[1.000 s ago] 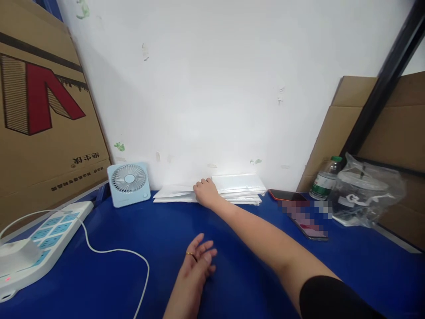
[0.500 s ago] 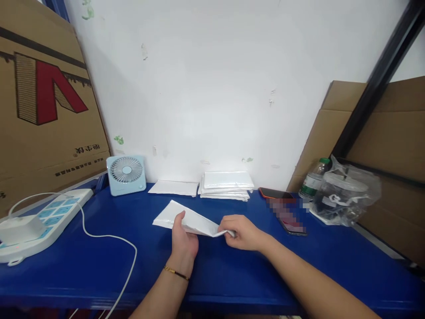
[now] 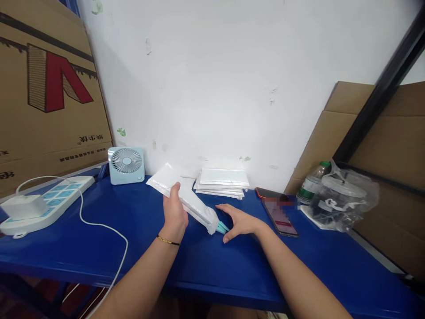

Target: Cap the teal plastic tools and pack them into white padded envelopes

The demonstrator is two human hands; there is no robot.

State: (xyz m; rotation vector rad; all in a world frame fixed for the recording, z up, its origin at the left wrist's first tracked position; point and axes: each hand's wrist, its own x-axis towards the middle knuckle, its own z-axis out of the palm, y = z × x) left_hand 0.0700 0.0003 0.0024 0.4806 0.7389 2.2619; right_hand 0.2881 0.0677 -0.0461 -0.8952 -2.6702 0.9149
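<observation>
My left hand point(image 3: 175, 210) is closed round a long white envelope point(image 3: 195, 204), thumb on top. It slants down to the right above the blue table. Out of its crumpled lower right end pokes a light-blue thing point(image 3: 222, 227), mostly hidden inside, its kind unclear. My right hand point(image 3: 241, 221) is beside that end with thumb and fingers spread apart, holding nothing. Behind, against the wall, lies a stack of similar white envelopes point(image 3: 223, 177). Another flat white piece is mostly covered by the held envelope.
A light-blue fan point(image 3: 126, 166) stands at the back left. Left of it, a power strip point(image 3: 63, 199) carries a charger and a white cable point(image 3: 106, 227). Phones point(image 3: 280, 217) lie right, before a bottle point(image 3: 310, 184) and a bagged container point(image 3: 341, 199). Cardboard point(image 3: 59, 97) flanks the table point(image 3: 212, 274).
My right hand has let go of the envelope's end and spread its fingers. The envelope has tilted more steeply, and the light-blue thing now shows at its lower end.
</observation>
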